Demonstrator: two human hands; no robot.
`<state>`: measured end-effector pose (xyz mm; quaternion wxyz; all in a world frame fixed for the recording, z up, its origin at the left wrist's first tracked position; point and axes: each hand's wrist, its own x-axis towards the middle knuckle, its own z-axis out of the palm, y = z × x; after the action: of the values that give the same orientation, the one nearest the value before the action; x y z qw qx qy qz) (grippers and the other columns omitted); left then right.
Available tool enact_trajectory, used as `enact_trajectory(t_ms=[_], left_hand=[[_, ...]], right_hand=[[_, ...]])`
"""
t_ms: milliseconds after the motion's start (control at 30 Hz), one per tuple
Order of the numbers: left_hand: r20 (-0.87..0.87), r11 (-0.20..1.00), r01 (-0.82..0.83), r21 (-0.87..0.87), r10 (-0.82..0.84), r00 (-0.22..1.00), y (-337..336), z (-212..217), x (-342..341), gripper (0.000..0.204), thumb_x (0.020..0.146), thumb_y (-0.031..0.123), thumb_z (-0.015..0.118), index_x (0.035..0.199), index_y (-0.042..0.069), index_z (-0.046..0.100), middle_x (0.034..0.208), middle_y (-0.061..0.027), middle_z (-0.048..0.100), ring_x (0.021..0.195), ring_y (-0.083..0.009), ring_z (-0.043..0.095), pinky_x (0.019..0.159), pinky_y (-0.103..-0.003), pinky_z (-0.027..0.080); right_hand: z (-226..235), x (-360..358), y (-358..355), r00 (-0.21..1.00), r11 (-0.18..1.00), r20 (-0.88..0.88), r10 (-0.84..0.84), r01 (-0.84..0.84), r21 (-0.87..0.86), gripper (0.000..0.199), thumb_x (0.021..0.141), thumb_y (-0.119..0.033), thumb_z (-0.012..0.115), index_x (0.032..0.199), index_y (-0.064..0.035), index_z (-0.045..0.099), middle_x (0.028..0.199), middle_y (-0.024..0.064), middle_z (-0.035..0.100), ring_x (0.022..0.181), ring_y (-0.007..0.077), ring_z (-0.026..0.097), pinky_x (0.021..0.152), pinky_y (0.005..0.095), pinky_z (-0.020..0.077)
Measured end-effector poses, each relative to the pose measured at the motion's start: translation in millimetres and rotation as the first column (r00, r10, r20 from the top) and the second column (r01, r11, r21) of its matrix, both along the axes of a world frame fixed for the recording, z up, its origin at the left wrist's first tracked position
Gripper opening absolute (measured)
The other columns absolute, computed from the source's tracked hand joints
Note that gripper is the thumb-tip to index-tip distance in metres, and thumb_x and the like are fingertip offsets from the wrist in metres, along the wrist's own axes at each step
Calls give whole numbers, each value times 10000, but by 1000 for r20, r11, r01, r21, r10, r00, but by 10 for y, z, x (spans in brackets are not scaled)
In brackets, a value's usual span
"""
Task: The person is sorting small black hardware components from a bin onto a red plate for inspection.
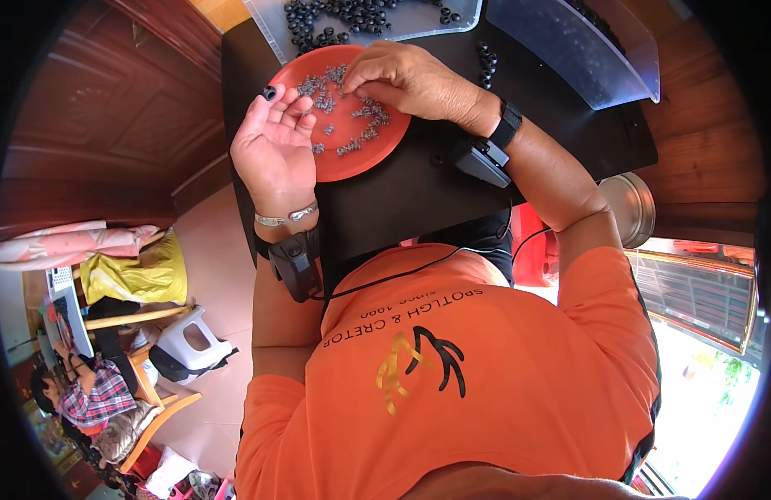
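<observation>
My left hand [277, 154] is palm up at the left rim of a round orange-red plate [339, 162]. Between its thumb and index finger sits a small black round piece with a hole [269, 92]; the other fingers curl loosely. Over the plate's far right side, my right hand [410, 79] has its fingertips pinched together, touching or just above the small grey metal-looking pieces [370, 125]. Whatever those fingers pinch is too small to make out. Many such grey pieces lie scattered across the plate.
Beyond the plate, a clear bin [435, 32] holds many black round pieces. Another translucent bin [606, 90] stands at the far right. Loose black pieces [486, 65] lie between them on the black table [377, 217]. A cable [402, 271] joins my wrist devices. A person [94, 396] sits off left.
</observation>
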<state>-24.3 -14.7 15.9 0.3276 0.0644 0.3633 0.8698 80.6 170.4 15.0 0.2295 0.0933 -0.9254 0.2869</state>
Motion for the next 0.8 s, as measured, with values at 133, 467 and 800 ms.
enact_trajectory(t_ms=[133, 467, 800], left_hand=[[0, 1000, -10, -8, 10, 1000, 3, 4, 3, 206, 912, 213, 523, 958, 21, 583, 902, -82, 607, 816, -201, 574, 723, -316, 452], [-4, 1000, -11, -3, 11, 1000, 14, 0, 20, 231, 925, 219, 495, 964, 10, 584, 903, -87, 603, 815, -212, 574, 709, -321, 458], [6, 1000, -4, 30, 3, 1000, 7, 8, 28, 228, 924, 203, 489, 955, -3, 582, 907, -102, 595, 819, -227, 572, 708, -321, 459]], right_hand=[[-5, 11, -44, 994, 990, -48, -93, 98, 104, 140, 791, -36, 660, 921, -87, 667, 961, 34, 651, 953, 229, 588, 830, 340, 493], [39, 29, -250, 980, 981, 109, 165, -175, 90, 142, 740, -70, 706, 874, -83, 661, 884, 29, 617, 889, 238, 579, 805, 345, 481], [5, -8, -94, 995, 985, -32, -97, 100, 138, 149, 748, -83, 708, 893, -95, 673, 920, 22, 649, 882, 230, 587, 789, 339, 495]])
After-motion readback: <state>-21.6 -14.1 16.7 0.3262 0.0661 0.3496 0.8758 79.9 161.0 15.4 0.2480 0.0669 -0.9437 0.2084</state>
